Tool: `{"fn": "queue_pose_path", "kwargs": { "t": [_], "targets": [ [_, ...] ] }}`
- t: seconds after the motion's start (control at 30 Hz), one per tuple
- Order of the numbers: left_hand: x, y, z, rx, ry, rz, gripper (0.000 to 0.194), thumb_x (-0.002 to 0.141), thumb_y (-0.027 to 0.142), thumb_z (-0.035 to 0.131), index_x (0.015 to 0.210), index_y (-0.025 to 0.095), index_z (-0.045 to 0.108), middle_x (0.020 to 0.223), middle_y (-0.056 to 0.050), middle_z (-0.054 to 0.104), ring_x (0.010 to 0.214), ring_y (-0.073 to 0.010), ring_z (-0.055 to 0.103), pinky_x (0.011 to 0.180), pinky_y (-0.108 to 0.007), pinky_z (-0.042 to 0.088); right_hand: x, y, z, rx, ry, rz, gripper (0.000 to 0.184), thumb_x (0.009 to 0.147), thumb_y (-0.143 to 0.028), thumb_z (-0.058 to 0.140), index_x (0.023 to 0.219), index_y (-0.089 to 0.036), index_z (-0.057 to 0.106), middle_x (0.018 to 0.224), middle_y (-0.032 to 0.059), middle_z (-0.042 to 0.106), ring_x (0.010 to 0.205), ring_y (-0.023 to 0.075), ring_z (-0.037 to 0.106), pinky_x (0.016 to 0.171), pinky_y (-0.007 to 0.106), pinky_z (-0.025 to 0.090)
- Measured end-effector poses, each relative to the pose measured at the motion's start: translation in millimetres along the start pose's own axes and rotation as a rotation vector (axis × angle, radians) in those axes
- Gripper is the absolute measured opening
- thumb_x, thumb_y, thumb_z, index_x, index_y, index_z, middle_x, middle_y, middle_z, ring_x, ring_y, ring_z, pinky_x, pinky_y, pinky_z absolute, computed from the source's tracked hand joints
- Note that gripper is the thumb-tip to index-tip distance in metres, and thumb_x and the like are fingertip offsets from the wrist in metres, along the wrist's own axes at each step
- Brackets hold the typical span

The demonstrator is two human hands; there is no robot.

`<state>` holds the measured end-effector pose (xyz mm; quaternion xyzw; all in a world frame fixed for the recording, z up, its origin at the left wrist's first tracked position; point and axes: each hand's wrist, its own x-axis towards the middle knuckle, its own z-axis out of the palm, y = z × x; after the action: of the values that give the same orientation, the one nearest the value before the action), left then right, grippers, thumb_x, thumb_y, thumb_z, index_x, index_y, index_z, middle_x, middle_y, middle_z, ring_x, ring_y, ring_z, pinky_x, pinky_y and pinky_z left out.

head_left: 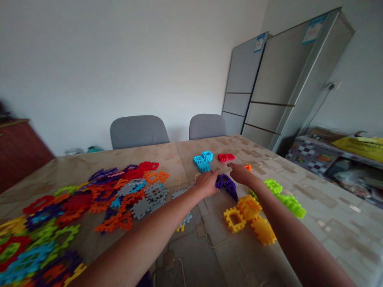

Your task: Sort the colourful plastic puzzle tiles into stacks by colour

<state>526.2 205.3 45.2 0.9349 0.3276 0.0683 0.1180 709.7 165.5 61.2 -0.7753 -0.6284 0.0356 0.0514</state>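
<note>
My left hand (207, 184) reaches over the middle of the table, fingers stretched out and apart, at the left edge of the purple interlocking blocks (226, 184). Whether its fingertips press on them is hard to see. To their upper right is my right hand (241, 174), its index finger extended, with nothing visible in it. Just beyond that fingertip lies a stack of red blocks (226, 157). Light-blue blocks (203, 161) sit past my left hand. An orange block (248, 168) shows partly behind my right hand. Yellow blocks (234, 219) lie below the purple ones.
Green blocks (289, 204) lie right of my right forearm. A wide spread of mixed-colour pieces (77, 201) covers the left of the patterned table (206, 251), with grey pieces (155, 193) at its right side. Two grey chairs (139, 131) stand at the far edge.
</note>
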Motion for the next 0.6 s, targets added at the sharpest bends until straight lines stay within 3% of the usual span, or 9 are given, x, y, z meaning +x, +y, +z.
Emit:
{"fn": "queue_pose_path", "kwargs": {
  "t": [0.2, 0.37, 0.5, 0.6],
  "targets": [
    [-1.3, -0.4, -1.1, -0.061, 0.008, 0.006, 0.042, 0.098, 0.036, 0.067, 0.135, 0.02, 0.055, 0.136, -0.011, 0.057, 0.116, -0.0294, 0.062, 0.096, -0.051, 0.054, -11.1, 0.0, -3.9, -0.029, -0.016, 0.071, 0.032, 0.099, -0.035, 0.063, 0.128, -0.019, 0.061, 0.129, 0.0096, 0.062, 0.107, 0.0244, 0.065, 0.089, 0.045, 0.057],
    [-13.6, -6.9, -19.9, -0.15, 0.058, 0.047, 0.046, 0.097, 0.036, 0.068, 0.138, 0.02, 0.053, 0.142, -0.012, 0.054, 0.122, -0.0319, 0.059, 0.1, -0.055, 0.051, -21.6, -8.3, -13.8, -0.028, 0.035, 0.09, 0.032, 0.1, -0.035, 0.063, 0.127, -0.019, 0.061, 0.127, 0.0093, 0.064, 0.105, 0.0239, 0.066, 0.089, 0.045, 0.057],
    [-52.4, -26.9, -44.4, -0.238, 0.127, 0.13, 0.051, 0.096, 0.032, 0.07, 0.142, 0.021, 0.051, 0.146, -0.013, 0.053, 0.127, -0.0318, 0.057, 0.105, -0.056, 0.048, -31.9, -20.8, -26.6, 0.012, 0.111, 0.038, 0.032, 0.102, -0.032, 0.058, 0.13, -0.019, 0.061, 0.122, 0.0101, 0.069, 0.105, 0.0241, 0.068, 0.093, 0.045, 0.055],
    [-104.1, -49.2, -60.2, -0.286, 0.164, 0.143, 0.058, 0.09, 0.022, 0.072, 0.143, 0.024, 0.05, 0.142, -0.008, 0.06, 0.125, -0.0253, 0.06, 0.108, -0.043, 0.048, -38.3, -33.3, -31.9, 0.052, 0.151, -0.042, 0.036, 0.099, -0.021, 0.052, 0.134, -0.018, 0.062, 0.114, 0.0125, 0.075, 0.105, 0.0259, 0.07, 0.093, 0.038, 0.052]
  ]
}}
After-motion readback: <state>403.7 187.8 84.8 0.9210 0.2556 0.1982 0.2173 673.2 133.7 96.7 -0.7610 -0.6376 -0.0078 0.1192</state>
